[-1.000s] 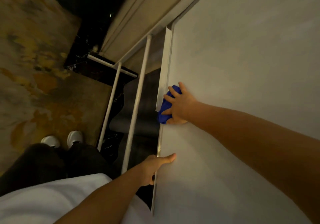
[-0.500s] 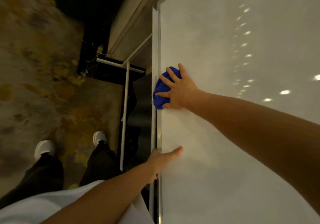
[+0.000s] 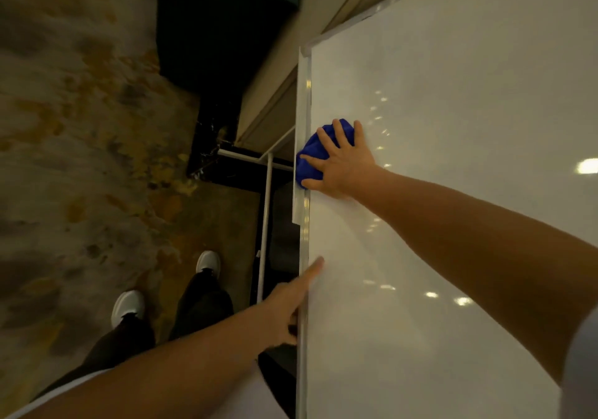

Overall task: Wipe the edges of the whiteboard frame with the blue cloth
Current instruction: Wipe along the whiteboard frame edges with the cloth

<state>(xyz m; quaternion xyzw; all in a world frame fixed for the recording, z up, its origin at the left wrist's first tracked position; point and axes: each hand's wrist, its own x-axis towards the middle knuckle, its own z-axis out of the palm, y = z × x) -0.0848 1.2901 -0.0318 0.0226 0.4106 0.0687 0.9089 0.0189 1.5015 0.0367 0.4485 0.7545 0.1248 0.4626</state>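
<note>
Head view: blue cloth pressed to the whiteboard's left frame edge

Head camera looks steeply down along the whiteboard [image 3: 437, 176], whose white face fills the right half of the picture and carries several bright reflections. The whiteboard frame [image 3: 304, 237] runs as a pale metal strip down the board's left side, with a flat tray-like strip [image 3: 301, 101] projecting from it along the upper part.

Right hand [image 3: 344, 163]: fingers spread wide and laid flat over the blue cloth [image 3: 310, 155]. The cloth is bunched under the palm and fingers, pressed against the board face and lapping over the frame edge at the tray strip. The forearm crosses the board face from the lower right.

Left hand [image 3: 288, 302]: positioned lower on the same edge. The thumb lies extended on the board face just beside the frame; the remaining fingers curl around behind the edge and are mostly hidden. The hand grips the board edge and holds no separate object.

Below the board, thin white stand bars [image 3: 265, 224] are visible against a dark base. Two white shoes [image 3: 208, 261] and dark trouser legs stand on a mottled brown-and-grey carpet [image 3: 81, 127] at the left.
</note>
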